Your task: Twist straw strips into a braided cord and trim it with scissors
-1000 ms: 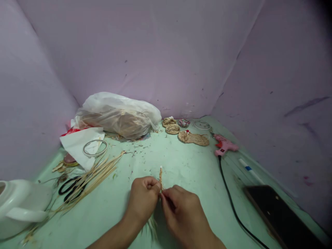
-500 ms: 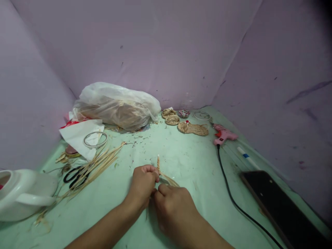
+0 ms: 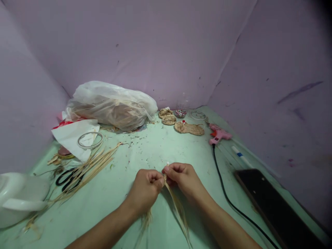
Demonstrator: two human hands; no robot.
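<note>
Between my two hands is a short braid of pale dried fibre (image 3: 166,180) with a white tip. Loose flat strands (image 3: 177,206) hang from it toward me, and another frayed bundle (image 3: 146,218) shows below my left wrist. My left hand (image 3: 147,186) pinches the braid from the left, thumb and forefinger closed. From the right, my right hand (image 3: 181,178) pinches it near the upper end, its thumb on the front. The fingertips of both hands nearly meet and hide part of the braid.
Left are a white jug (image 3: 20,199), black scissors (image 3: 68,180) under fibre strips (image 3: 100,166), and a ring (image 3: 90,140) on white paper. A plastic bag (image 3: 111,107) and woven pieces (image 3: 189,128) lie behind. Right are a pink glue gun (image 3: 219,134), its cord, a pen (image 3: 241,155) and a phone (image 3: 277,207).
My right hand has moved up from below my left hand to the braid's upper end. The loose strands now hang down toward me. The whole view has shifted slightly.
</note>
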